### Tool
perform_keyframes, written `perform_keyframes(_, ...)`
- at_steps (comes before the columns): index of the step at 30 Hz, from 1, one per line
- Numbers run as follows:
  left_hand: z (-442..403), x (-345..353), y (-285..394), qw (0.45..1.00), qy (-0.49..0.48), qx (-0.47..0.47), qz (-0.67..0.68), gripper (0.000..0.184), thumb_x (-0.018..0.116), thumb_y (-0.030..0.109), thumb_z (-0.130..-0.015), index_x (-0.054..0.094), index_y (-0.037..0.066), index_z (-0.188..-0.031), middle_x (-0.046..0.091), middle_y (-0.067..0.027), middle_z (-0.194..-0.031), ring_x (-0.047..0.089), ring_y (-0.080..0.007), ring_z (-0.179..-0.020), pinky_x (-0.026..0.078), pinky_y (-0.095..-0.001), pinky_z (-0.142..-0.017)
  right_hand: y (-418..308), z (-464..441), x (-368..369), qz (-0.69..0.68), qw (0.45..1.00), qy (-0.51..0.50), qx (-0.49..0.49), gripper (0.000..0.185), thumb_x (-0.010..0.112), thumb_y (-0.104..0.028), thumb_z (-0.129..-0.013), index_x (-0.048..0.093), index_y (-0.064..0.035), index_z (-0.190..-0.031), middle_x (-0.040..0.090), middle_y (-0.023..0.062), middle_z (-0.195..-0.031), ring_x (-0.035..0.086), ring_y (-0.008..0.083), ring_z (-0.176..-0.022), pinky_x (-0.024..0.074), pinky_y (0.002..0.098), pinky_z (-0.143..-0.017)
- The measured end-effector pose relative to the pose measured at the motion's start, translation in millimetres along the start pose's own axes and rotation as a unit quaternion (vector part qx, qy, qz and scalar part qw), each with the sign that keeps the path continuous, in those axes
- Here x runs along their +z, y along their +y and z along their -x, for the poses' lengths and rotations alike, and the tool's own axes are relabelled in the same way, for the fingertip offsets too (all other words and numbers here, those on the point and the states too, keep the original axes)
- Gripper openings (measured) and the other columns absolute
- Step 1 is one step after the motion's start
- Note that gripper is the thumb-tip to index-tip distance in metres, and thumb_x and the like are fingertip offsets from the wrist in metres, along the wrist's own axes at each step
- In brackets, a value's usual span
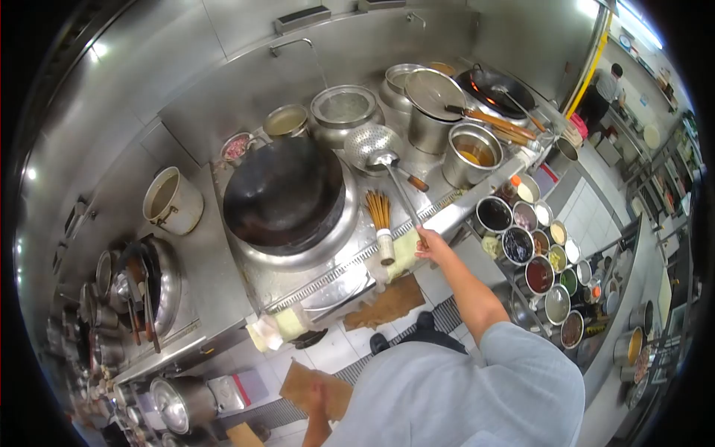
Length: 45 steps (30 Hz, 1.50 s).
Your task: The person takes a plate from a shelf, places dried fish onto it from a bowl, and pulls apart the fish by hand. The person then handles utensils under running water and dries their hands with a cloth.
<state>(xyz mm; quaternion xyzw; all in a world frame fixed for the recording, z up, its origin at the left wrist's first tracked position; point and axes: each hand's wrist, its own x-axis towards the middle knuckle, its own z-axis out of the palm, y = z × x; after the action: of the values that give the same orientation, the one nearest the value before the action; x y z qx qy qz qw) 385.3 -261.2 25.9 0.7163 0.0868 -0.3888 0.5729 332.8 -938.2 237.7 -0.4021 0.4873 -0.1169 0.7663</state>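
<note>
My right hand (430, 243) is closed round the end of a long-handled ladle (403, 195). The ladle's bowl rests over a perforated skimmer (367, 141) with a wooden handle. Left of it, a large dark wok (279, 197) sits tilted on its burner ring, nothing visible inside. Between wok and ladle, a bamboo wok brush (380, 220) lies on the steel stove top, close to my right hand. My left hand (319, 393) hangs low by my side, above brown cardboard on the floor; blur hides its fingers.
Behind the wok stand pots (344, 106) under a running tap (292, 45). Right of the skimmer is a pot of oil (472, 153), and beyond it another wok (497, 91). Seasoning containers (539, 274) fill a rack at right. A folded cloth (279, 328) hangs on the front rail. Another person (602, 93) stands far back.
</note>
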Motion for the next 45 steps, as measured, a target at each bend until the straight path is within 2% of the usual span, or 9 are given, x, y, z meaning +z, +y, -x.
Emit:
perform_keyframes(7,52.8,64.6,32.1,0.993,0.066,-0.067,0.074,0.030,0.054,0.039,-0.095,0.051,0.013,-0.109,0.054,0.0003,-0.073,0.048,-0.0091,-0.055,0.042,-0.0237,-0.045,-82.8,-32.0,50.0,-0.133,0.970,-0.205,0.004,0.025,0.066,-0.026,-0.090,0.051,-0.0064,-0.096,0.050,-0.0013,-0.067,0.035,0.0050,-0.041,0.0291,0.0232,-0.035)
perform_keyframes(12,9.4,82.2,-2.9,0.980,0.150,0.125,-0.023,0.038,0.060,0.034,-0.092,0.059,0.001,-0.110,0.063,-0.0075,-0.081,0.059,-0.0165,-0.070,0.050,-0.0320,-0.061,-136.2,-19.8,74.3,-0.268,0.886,-0.378,0.016,0.023,0.060,-0.028,-0.094,0.051,-0.0109,-0.106,0.047,-0.0043,-0.064,0.035,0.0036,-0.042,0.0267,0.0213,-0.036)
perform_keyframes(15,35.1,109.8,3.3,0.748,0.146,0.398,-0.510,0.027,0.057,0.030,-0.093,0.056,0.006,-0.107,0.059,-0.0048,-0.075,0.054,-0.0149,-0.059,0.047,-0.0317,-0.050,-175.6,-89.9,87.8,0.025,0.982,-0.155,-0.104,0.026,0.066,-0.028,-0.089,0.047,-0.0100,-0.094,0.047,-0.0036,-0.067,0.035,0.0046,-0.044,0.0279,0.0201,-0.037)
perform_keyframes(16,35.7,122.4,20.6,0.753,0.174,0.382,-0.507,0.027,0.057,0.030,-0.093,0.056,0.006,-0.107,0.059,-0.0048,-0.075,0.054,-0.0149,-0.059,0.047,-0.0317,-0.050,-187.5,-116.2,89.2,0.026,0.973,-0.190,-0.131,0.026,0.067,-0.027,-0.089,0.047,-0.0107,-0.090,0.046,-0.0039,-0.065,0.035,0.0047,-0.044,0.0273,0.0204,-0.037)
perform_keyframes(18,36.3,144.4,35.2,0.975,0.219,0.003,-0.030,0.029,0.058,0.026,-0.090,0.058,0.003,-0.108,0.063,-0.0131,-0.080,0.060,-0.0224,-0.065,0.049,-0.0368,-0.059,-220.2,-162.9,94.6,-0.001,0.948,-0.297,-0.113,0.029,0.064,-0.024,-0.090,0.046,-0.0145,-0.071,0.039,-0.0059,-0.057,0.034,0.0050,-0.042,0.0233,0.0227,-0.036)
perform_keyframes(21,21.9,147.0,52.2,0.946,0.322,0.024,-0.024,0.033,0.061,0.026,-0.089,0.059,0.003,-0.113,0.062,-0.0054,-0.079,0.057,-0.0129,-0.064,0.047,-0.0271,-0.054,-240.8,-227.3,100.7,0.059,0.952,-0.286,-0.088,0.030,0.061,-0.027,-0.092,0.048,-0.0135,-0.068,0.035,-0.0058,-0.050,0.030,0.0064,-0.038,0.0217,0.0236,-0.035)
perform_keyframes(27,67.0,198.1,246.3,0.865,0.437,0.190,-0.160,0.037,0.066,0.020,-0.083,0.061,0.006,-0.118,0.064,-0.0160,-0.106,0.064,-0.0284,-0.093,0.050,-0.0356,-0.082,-262.8,-244.6,128.2,0.079,0.970,-0.229,-0.023,0.021,0.059,-0.026,-0.094,0.050,-0.0114,-0.081,0.050,-0.0028,-0.065,0.041,0.0039,-0.043,0.0295,0.0203,-0.035)
perform_keyframes(35,23.0,266.1,455.0,0.865,0.215,0.384,-0.243,0.045,0.061,0.005,-0.079,0.056,0.009,-0.123,0.057,-0.0144,-0.116,0.061,-0.0269,-0.093,0.050,-0.0361,-0.080,-280.0,-136.9,74.2,-0.293,0.794,-0.513,0.147,0.009,0.049,-0.010,-0.094,0.055,-0.0034,-0.097,0.048,-0.0015,-0.065,0.039,0.0037,-0.045,0.0254,0.0207,-0.035)
perform_keyframes(45,-92.1,434.7,536.4,0.807,-0.035,0.456,-0.375,0.048,0.061,0.014,-0.079,0.054,0.010,-0.126,0.058,-0.0133,-0.115,0.061,-0.0270,-0.100,0.048,-0.0344,-0.086,-205.1,91.1,-3.7,-0.264,0.884,-0.357,0.146,0.028,0.052,-0.019,-0.097,0.050,-0.0014,-0.118,0.046,-0.0031,-0.069,0.036,-0.0004,-0.042,0.0278,0.0175,-0.033)
